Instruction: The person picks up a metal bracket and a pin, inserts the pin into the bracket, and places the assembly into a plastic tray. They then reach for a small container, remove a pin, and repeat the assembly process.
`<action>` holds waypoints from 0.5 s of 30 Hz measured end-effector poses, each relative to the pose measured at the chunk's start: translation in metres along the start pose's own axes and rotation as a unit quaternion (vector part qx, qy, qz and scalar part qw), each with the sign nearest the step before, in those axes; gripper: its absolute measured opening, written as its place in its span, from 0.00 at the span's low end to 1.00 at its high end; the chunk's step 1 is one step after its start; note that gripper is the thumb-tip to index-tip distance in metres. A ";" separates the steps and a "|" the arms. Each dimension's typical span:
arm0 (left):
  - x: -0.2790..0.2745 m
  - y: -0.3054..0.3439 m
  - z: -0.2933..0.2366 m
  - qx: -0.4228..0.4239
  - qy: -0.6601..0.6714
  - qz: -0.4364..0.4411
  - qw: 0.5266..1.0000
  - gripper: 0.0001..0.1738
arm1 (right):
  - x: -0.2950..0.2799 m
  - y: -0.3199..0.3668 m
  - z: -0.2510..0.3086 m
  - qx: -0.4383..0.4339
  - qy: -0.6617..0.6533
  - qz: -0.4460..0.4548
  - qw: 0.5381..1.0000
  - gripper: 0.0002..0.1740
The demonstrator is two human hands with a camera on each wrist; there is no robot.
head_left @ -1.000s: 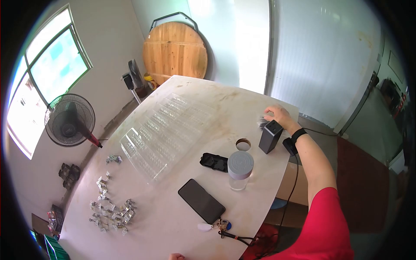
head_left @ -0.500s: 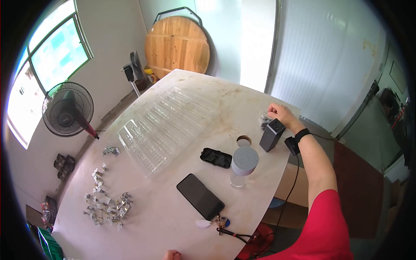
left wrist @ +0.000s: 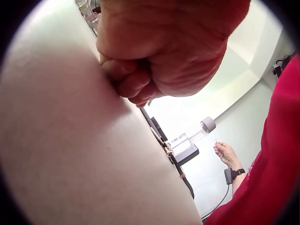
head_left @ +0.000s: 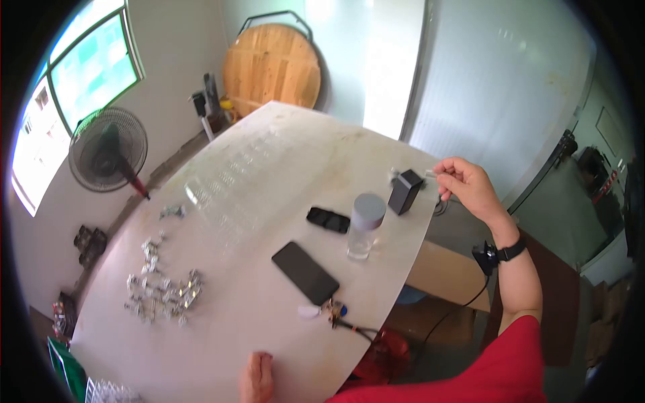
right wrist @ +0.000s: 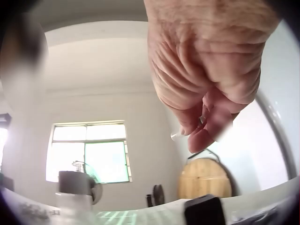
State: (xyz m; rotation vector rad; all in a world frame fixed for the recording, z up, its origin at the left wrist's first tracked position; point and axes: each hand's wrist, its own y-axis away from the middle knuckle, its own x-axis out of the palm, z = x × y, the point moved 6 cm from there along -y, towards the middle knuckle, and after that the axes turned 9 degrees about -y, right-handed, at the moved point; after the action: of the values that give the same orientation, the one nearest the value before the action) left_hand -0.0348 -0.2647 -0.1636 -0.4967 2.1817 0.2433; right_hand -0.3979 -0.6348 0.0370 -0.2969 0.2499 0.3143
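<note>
The right hand [head_left: 470,188] is raised past the table's right edge, beside the black box [head_left: 406,191]. Between its thumb and fingers it pinches a small clear piece [right wrist: 178,136], whose end sticks out in the right wrist view; the fingers hide the rest. With its fingers curled and nothing visible in them, the left hand [head_left: 257,377] rests on the table near the front edge. In the left wrist view the curled fingers of the left hand [left wrist: 164,51] lie against the white surface.
A lidded clear jar [head_left: 367,228], a black case [head_left: 328,219], a phone [head_left: 306,272] and keys [head_left: 334,310] lie on the table's right half. Clear trays [head_left: 235,181] stand at the back left, small metal parts [head_left: 161,292] at the left. A cable [head_left: 463,305] hangs from the right wrist.
The right hand has lifted from behind the black box and moved right and toward the person, with a small piece pinched. More of the left hand shows at the front edge.
</note>
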 end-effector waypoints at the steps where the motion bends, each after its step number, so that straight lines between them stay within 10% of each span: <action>1: -0.005 -0.002 -0.006 -0.020 0.044 0.006 0.999 0.10 | 0.022 0.018 0.010 0.013 -0.004 0.045 0.999 0.08; 7: -0.014 0.017 -0.048 -0.118 0.320 0.103 0.934 0.13 | 0.178 0.130 0.042 0.037 -0.009 0.317 0.948 0.09; 9: -0.004 0.022 -0.054 -0.064 0.425 0.172 0.886 0.13 | 0.223 0.165 0.050 -0.112 0.012 0.407 0.907 0.09; 15: -0.033 0.060 -0.041 -0.071 0.382 0.204 0.898 0.21 | 0.318 0.222 0.059 -0.101 -0.039 0.501 0.859 0.13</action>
State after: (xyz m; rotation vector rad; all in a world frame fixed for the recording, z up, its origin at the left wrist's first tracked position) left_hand -0.0719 -0.2154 -0.1123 -0.2122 3.0563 0.5018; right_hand -0.1687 -0.3296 -0.0540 -0.3418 0.2761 1.3953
